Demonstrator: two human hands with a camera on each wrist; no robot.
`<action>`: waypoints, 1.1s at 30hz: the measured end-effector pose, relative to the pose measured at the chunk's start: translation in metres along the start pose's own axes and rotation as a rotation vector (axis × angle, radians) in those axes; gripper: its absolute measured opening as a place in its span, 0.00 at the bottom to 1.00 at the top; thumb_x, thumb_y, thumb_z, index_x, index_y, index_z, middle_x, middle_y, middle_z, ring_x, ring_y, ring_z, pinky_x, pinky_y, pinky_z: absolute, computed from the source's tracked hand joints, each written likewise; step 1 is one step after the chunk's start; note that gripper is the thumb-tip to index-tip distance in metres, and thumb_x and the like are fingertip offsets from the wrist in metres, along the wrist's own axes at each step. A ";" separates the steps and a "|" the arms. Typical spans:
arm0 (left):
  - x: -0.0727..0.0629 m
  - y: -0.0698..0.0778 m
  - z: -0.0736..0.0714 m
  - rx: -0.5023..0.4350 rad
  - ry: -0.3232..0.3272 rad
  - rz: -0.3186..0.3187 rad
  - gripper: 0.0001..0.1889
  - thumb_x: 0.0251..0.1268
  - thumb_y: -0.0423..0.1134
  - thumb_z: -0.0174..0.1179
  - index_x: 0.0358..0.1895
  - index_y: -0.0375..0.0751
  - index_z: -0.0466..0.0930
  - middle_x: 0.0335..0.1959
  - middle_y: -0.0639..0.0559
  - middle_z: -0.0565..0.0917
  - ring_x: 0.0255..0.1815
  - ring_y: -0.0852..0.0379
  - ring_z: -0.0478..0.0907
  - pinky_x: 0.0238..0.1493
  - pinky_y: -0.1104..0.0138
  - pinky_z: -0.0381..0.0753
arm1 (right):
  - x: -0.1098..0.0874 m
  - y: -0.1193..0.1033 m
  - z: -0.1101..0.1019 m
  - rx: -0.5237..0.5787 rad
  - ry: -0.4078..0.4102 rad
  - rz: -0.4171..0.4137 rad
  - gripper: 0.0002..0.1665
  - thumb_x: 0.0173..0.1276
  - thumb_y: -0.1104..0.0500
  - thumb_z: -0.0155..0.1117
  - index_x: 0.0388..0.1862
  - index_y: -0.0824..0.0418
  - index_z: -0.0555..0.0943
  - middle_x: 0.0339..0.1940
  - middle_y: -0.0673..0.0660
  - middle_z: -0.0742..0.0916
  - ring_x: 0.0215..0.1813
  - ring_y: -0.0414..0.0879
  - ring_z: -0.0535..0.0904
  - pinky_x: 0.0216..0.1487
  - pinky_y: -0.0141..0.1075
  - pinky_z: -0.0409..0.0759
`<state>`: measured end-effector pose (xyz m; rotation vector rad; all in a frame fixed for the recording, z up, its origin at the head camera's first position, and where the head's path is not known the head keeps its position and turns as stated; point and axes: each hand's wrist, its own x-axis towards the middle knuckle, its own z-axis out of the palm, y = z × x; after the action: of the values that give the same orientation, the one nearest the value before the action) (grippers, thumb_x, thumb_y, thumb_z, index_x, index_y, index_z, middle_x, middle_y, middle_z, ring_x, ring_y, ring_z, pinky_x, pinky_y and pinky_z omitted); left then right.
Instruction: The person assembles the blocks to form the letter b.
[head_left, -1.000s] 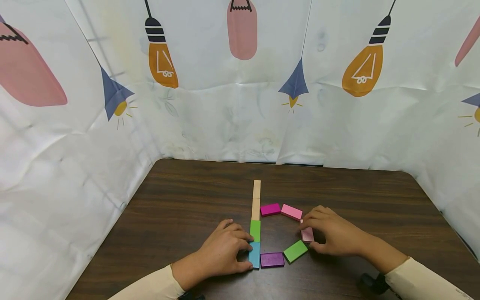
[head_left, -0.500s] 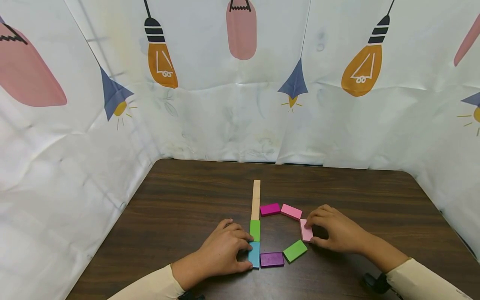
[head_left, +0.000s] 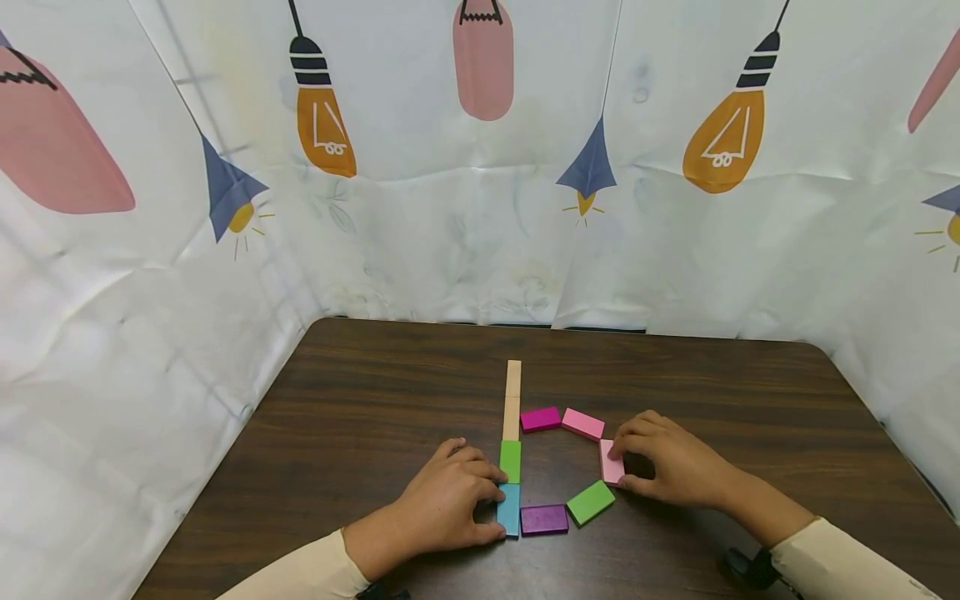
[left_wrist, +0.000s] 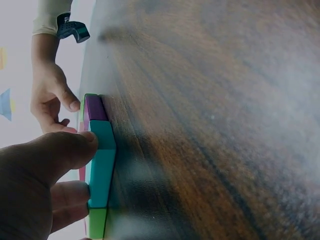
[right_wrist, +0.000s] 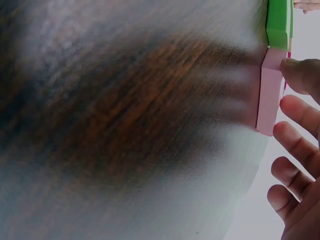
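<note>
In the head view, my left hand [head_left: 447, 498] rests its thumb and fingertips on the blue block [head_left: 510, 510], whose far end meets a green block [head_left: 511, 461]. Its thumb touches the blue block's edge in the left wrist view. My right hand [head_left: 675, 462] touches a light pink block [head_left: 610, 463] with thumb and index finger; its other fingers stay relaxed in the right wrist view. A second pink block [head_left: 582, 423], a magenta block [head_left: 540, 419], another green block [head_left: 591, 502] and a purple block [head_left: 544, 520] complete a curve beside the straight row.
Pale wooden blocks [head_left: 512, 400] extend the straight row toward the back of the dark wooden table [head_left: 360, 400]. Behind and beside the table hangs a white cloth [head_left: 450, 250] printed with lamps.
The right fingertips have shifted from the ends of the light pink block to its top and right side. That block has moved slightly left. The left hand stays put.
</note>
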<state>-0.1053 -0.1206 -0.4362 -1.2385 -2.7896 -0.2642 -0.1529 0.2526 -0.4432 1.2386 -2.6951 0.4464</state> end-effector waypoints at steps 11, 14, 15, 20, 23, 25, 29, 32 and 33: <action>-0.002 0.000 0.000 0.028 0.001 0.038 0.18 0.60 0.64 0.69 0.44 0.59 0.92 0.53 0.67 0.85 0.56 0.60 0.76 0.68 0.43 0.67 | 0.000 -0.004 -0.004 0.014 0.007 0.034 0.17 0.58 0.48 0.80 0.45 0.43 0.85 0.51 0.38 0.81 0.57 0.40 0.72 0.55 0.43 0.79; -0.002 0.001 0.000 0.049 0.009 0.056 0.18 0.60 0.64 0.68 0.44 0.59 0.92 0.53 0.66 0.85 0.57 0.58 0.76 0.68 0.43 0.67 | -0.001 -0.005 -0.008 0.007 0.041 0.029 0.17 0.58 0.49 0.80 0.45 0.44 0.85 0.51 0.38 0.81 0.56 0.39 0.72 0.54 0.43 0.79; -0.003 0.001 0.000 0.059 0.011 0.062 0.18 0.60 0.65 0.68 0.44 0.59 0.92 0.53 0.66 0.85 0.57 0.58 0.76 0.68 0.43 0.66 | -0.002 -0.005 -0.009 0.002 0.055 0.024 0.17 0.58 0.49 0.80 0.45 0.45 0.85 0.51 0.39 0.81 0.57 0.40 0.72 0.54 0.43 0.79; -0.003 0.001 -0.001 0.106 0.019 0.094 0.19 0.62 0.65 0.66 0.45 0.60 0.92 0.54 0.65 0.84 0.59 0.56 0.76 0.68 0.42 0.66 | -0.004 -0.004 -0.014 -0.020 0.099 -0.004 0.18 0.56 0.52 0.81 0.44 0.47 0.86 0.51 0.40 0.81 0.57 0.40 0.72 0.53 0.41 0.79; -0.003 0.000 -0.001 0.123 0.011 0.106 0.19 0.63 0.66 0.64 0.46 0.59 0.92 0.55 0.64 0.84 0.60 0.56 0.75 0.68 0.42 0.66 | -0.006 -0.004 -0.016 -0.023 0.105 -0.004 0.18 0.56 0.52 0.81 0.45 0.48 0.86 0.51 0.41 0.81 0.57 0.40 0.72 0.53 0.41 0.79; -0.003 0.000 -0.001 0.134 0.004 0.113 0.20 0.64 0.66 0.63 0.47 0.59 0.92 0.56 0.63 0.84 0.60 0.55 0.75 0.68 0.42 0.67 | -0.007 -0.004 -0.017 -0.025 0.107 0.000 0.17 0.56 0.52 0.81 0.45 0.48 0.86 0.51 0.41 0.81 0.56 0.40 0.72 0.52 0.42 0.79; -0.004 0.000 0.000 0.145 -0.002 0.123 0.21 0.66 0.66 0.62 0.48 0.59 0.91 0.56 0.62 0.84 0.60 0.55 0.76 0.68 0.42 0.67 | -0.010 -0.004 -0.018 -0.031 0.114 0.013 0.17 0.56 0.53 0.81 0.44 0.47 0.86 0.51 0.41 0.81 0.56 0.40 0.73 0.52 0.43 0.80; -0.005 0.000 0.001 0.139 0.000 0.125 0.21 0.66 0.66 0.62 0.49 0.58 0.91 0.56 0.62 0.84 0.59 0.55 0.76 0.68 0.42 0.67 | -0.013 -0.003 -0.019 -0.037 0.118 0.021 0.17 0.57 0.53 0.81 0.44 0.47 0.86 0.51 0.42 0.82 0.56 0.40 0.73 0.52 0.43 0.80; -0.006 0.000 0.001 0.136 0.000 0.127 0.21 0.67 0.66 0.61 0.49 0.58 0.91 0.56 0.62 0.84 0.59 0.55 0.76 0.68 0.42 0.67 | -0.014 -0.003 -0.020 -0.039 0.119 0.023 0.17 0.57 0.53 0.81 0.45 0.47 0.86 0.51 0.43 0.82 0.56 0.40 0.73 0.52 0.44 0.80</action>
<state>-0.1015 -0.1246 -0.4382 -1.3740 -2.6639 -0.0649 -0.1411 0.2668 -0.4274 1.1338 -2.6083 0.4530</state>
